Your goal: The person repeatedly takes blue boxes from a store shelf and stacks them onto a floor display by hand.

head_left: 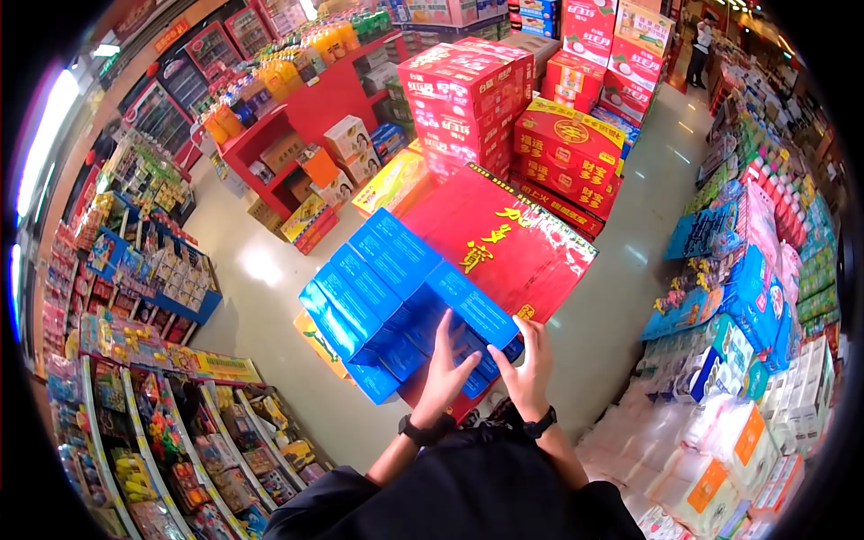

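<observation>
Several glossy blue boxes [346, 292] stand packed together on top of red cartons. At their right end is one blue box [472, 297], lying against a red carton top [504, 234] with yellow characters. My left hand [441, 369] is in front of this box, fingers spread and stretched toward its near side; whether the fingertips press on it I cannot tell. My right hand [529, 364] is at the box's right end, thumb on the near side and fingers around the corner. Both wrists wear black bands.
Stacked red cartons [463, 90] and more red gift cartons [567, 153] stand ahead. A red shelf [270, 144] with drink bottles is at the far left. Toy racks [180, 432] line the near left, and wrapped tissue packs [711, 450] the right. A person [700, 49] stands far back.
</observation>
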Motion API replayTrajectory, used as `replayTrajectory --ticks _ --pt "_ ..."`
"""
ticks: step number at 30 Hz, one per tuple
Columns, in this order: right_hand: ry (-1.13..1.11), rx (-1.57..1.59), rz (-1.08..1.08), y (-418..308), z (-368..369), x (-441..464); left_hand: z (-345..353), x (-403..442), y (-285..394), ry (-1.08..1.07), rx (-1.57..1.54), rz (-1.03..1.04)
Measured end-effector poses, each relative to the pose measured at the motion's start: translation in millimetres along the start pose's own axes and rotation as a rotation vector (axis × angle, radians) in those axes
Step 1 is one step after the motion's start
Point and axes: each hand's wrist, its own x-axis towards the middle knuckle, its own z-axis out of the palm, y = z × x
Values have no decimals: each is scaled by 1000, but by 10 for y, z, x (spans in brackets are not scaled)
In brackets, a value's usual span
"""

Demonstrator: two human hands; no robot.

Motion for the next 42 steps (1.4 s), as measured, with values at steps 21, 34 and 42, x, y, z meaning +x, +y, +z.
replayTrajectory --ticks 21,34,42 --pt "-535 369 16 315 -442 -587 824 -1415 -124 59 248 -131" --pt "-1225 453 -332 -777 249 -1322 591 -3177 -435 587 405 -352" --pt "-1630 741 -834 -2093 562 -2966 603 -5215 -892 1208 112 -464"
